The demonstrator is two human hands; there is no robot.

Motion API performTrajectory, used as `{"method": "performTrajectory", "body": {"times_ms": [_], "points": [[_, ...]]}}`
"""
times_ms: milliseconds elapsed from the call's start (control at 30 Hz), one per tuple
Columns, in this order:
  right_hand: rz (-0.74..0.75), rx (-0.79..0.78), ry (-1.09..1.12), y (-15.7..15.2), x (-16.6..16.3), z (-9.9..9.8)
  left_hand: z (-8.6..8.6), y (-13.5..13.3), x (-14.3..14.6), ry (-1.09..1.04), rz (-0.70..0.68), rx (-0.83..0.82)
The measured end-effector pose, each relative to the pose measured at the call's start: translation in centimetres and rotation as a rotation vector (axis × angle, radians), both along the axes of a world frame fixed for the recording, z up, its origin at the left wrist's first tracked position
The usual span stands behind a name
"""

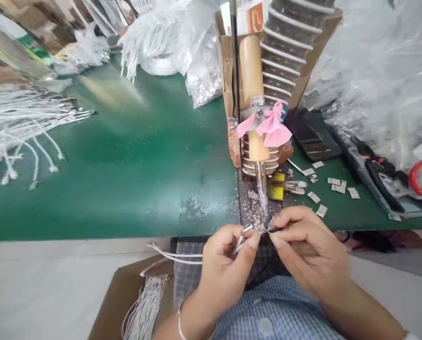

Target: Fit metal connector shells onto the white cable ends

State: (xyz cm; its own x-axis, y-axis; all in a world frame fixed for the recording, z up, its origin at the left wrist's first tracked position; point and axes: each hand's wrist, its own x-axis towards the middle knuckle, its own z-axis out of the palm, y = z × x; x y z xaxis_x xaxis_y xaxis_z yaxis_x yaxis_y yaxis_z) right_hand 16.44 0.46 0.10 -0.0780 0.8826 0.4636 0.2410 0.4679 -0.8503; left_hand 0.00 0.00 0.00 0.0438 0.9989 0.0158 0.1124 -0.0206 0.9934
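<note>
Left hand (pixel 228 264) pinches white cables (pixel 191 255) just beside the soldering iron (pixel 259 148) tip, at the tabletop's (pixel 125 189) near edge; right hand (pixel 313 250) pinches a tiny item (pixel 269 232), identity unclear.

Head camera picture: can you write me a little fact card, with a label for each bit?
Left hand: holding thin white cables
Right hand: fingertips near the left's; anything pinched is too small to tell
Tool: tan wooden-handled soldering iron, pink cloth bow tied on
Table: flat green top
Right side: small flat silvery rectangular pieces
Far left: heap of white cables
</note>
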Motion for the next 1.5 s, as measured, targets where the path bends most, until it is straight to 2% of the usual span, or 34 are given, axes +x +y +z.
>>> {"method": "performTrajectory", "body": {"times_ms": [533,800,1167,1400,1500], "points": [[0.032,-0.003,0.04,-0.2,0.1,-0.4,-0.2,-0.1,-0.2,0.017,-0.013,0.029],[0.036,-0.021,-0.005,-0.4,0.3,-0.7,-0.9,-0.7,-0.7,0.075,-0.056,-0.021],[0.08,-0.027,-0.052,-1.1,1.0,-0.4,-0.1,-0.8,-0.5,0.084,-0.085,-0.02],[-0.016,-0.216,0.134,-2.1,1.5,-1.5,0.5,-1.2,-0.7,0.072,-0.11,0.002],[0.073,-0.293,0.054,-2.2,1.4,-1.6,0.6,-1.4,-0.8,0.076,-0.129,0.005]]}}
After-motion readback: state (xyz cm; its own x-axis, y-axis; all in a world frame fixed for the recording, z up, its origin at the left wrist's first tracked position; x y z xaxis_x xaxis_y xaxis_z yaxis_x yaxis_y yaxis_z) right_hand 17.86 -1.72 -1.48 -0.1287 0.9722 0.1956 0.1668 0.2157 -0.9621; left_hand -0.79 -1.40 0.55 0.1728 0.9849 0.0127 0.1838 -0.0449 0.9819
